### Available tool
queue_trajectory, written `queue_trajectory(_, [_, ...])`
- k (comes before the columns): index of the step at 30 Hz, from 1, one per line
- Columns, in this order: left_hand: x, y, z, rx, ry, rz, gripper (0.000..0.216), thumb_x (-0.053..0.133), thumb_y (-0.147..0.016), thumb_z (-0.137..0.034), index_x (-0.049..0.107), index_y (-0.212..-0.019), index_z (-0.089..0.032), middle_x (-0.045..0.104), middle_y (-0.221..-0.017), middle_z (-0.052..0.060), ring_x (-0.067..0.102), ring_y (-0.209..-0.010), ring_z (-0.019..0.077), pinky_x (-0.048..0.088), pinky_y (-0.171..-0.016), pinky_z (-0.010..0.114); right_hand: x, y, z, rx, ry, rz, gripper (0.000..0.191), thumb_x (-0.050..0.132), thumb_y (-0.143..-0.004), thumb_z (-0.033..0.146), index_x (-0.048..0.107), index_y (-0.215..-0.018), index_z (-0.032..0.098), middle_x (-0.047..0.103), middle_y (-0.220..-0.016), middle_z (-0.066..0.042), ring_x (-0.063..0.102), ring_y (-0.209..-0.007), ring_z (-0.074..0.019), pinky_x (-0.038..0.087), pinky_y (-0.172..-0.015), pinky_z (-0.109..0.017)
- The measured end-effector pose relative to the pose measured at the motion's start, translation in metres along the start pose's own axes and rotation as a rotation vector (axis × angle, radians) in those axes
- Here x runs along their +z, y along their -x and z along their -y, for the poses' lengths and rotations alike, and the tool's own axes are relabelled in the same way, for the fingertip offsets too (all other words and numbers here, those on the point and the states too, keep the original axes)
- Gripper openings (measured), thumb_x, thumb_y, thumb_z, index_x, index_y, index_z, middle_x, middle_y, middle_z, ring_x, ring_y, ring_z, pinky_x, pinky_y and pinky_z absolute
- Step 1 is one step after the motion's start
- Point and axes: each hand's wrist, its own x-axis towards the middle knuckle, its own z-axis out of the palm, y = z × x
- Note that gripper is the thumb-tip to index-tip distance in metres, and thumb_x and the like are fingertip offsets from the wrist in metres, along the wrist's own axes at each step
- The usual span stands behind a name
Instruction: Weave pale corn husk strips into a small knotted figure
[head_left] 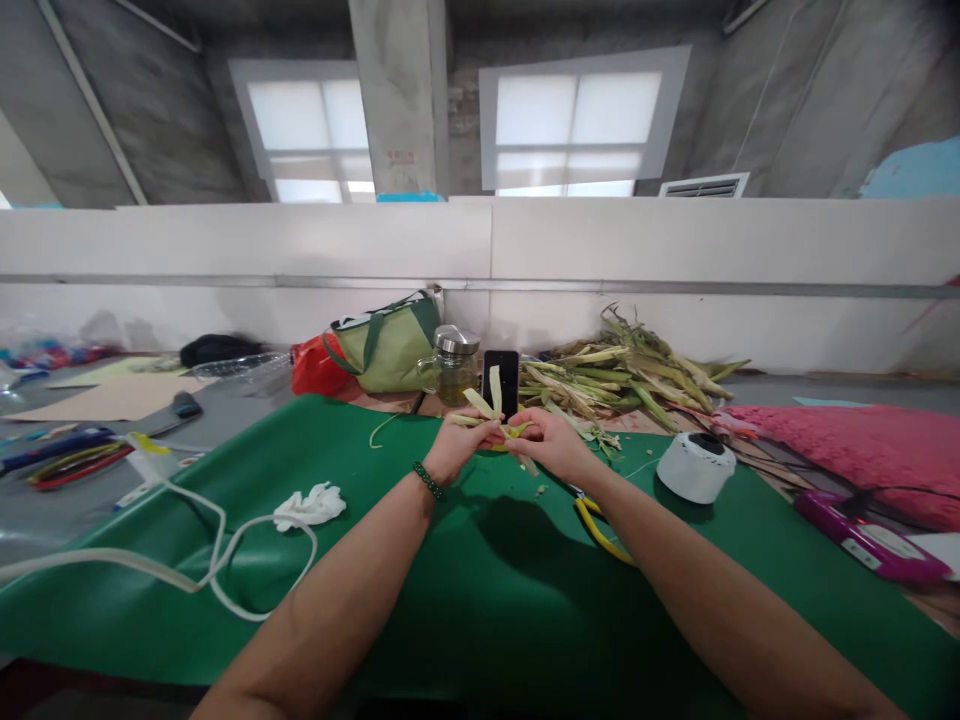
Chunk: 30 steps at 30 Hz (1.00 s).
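Note:
Pale yellow-green plant strips [493, 392], which look like strips of stalk or husk, stick up and out from between my fingers above the green mat [480, 600]. My left hand [459, 445] pinches them from the left and wears a dark beaded bracelet. From the right, my right hand [553, 440] has its fingertips closed on the same strips, close to the left fingertips. The exact hold is partly hidden by the fingers. Beneath my right forearm lie yellow-handled pliers or cutters [600, 528], partly covered. Behind the hands a black phone [510, 372] stands upright.
A glass mug with a metal lid [454, 365] and a green bag [394, 345] stand at the back. Stalks [637, 370] lie piled behind right. A white thread spool [695, 470], purple device [870, 535], crumpled tissue [310, 505] and white cable [217, 530] surround the work area.

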Motion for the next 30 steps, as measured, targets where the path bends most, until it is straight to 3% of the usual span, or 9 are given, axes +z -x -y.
queue_trajectory(5, [-0.001,0.0,-0.001,-0.008,-0.014,-0.006,0.026,0.081,-0.057,-0.027,0.071,-0.074,-0.011,0.07,-0.059,0.004,0.067,-0.058,0.0169,0.053,-0.058,0.026,-0.005,-0.001,-0.002,0.013,-0.131,0.134,0.025,0.064,-0.061,0.014,0.063,-0.085,0.017,0.071,-0.071,-0.002,0.068,-0.07,-0.0181,0.055,-0.066,-0.031])
queue_trajectory(9, [-0.002,0.0,-0.002,-0.004,-0.016,-0.017,0.024,0.08,-0.058,-0.027,0.071,-0.073,-0.011,0.07,-0.06,0.005,0.067,-0.058,0.0164,0.051,-0.055,0.024,-0.007,-0.001,-0.001,0.03,-0.15,0.16,0.026,0.063,-0.062,0.015,0.064,-0.088,0.017,0.072,-0.073,-0.002,0.068,-0.07,-0.0186,0.055,-0.065,-0.03])
queue_trajectory(13, [-0.002,0.002,-0.005,0.005,-0.016,-0.005,0.023,0.078,-0.06,-0.027,0.072,-0.076,-0.011,0.071,-0.061,0.005,0.067,-0.058,0.016,0.051,-0.055,0.023,-0.008,-0.002,-0.001,0.013,-0.056,0.08,0.018,0.063,-0.068,0.025,0.064,-0.083,0.017,0.068,-0.064,0.0,0.061,-0.053,-0.0144,0.049,-0.054,-0.026])
queue_trajectory(18, [-0.001,0.004,-0.005,-0.003,0.027,0.048,0.027,0.075,-0.062,-0.032,0.071,-0.078,-0.01,0.073,-0.065,0.008,0.068,-0.061,0.0185,0.052,-0.059,0.025,-0.011,-0.004,-0.003,-0.23,0.258,-0.091,0.017,0.054,-0.077,0.03,0.062,-0.067,0.018,0.056,-0.054,0.002,0.048,-0.05,-0.0115,0.036,-0.05,-0.023])
queue_trajectory(24, [-0.006,0.004,-0.009,-0.076,0.164,0.173,0.046,0.063,-0.069,-0.054,0.071,-0.08,-0.011,0.075,-0.078,0.013,0.071,-0.076,0.0247,0.052,-0.062,0.028,-0.015,-0.003,0.0,-0.238,0.389,-0.133,0.026,0.047,-0.081,0.029,0.05,-0.057,0.019,0.05,-0.051,0.002,0.045,-0.051,-0.0123,0.032,-0.053,-0.025])
queue_trajectory(30, [-0.015,0.004,-0.014,-0.166,0.23,0.457,0.067,0.052,-0.073,-0.067,0.07,-0.094,-0.006,0.071,-0.1,0.021,0.066,-0.099,0.0312,0.053,-0.071,0.031,-0.02,-0.007,-0.003,-0.122,0.255,-0.154,0.027,0.043,-0.08,0.031,0.047,-0.056,0.019,0.048,-0.047,0.004,0.044,-0.047,-0.011,0.033,-0.05,-0.024])
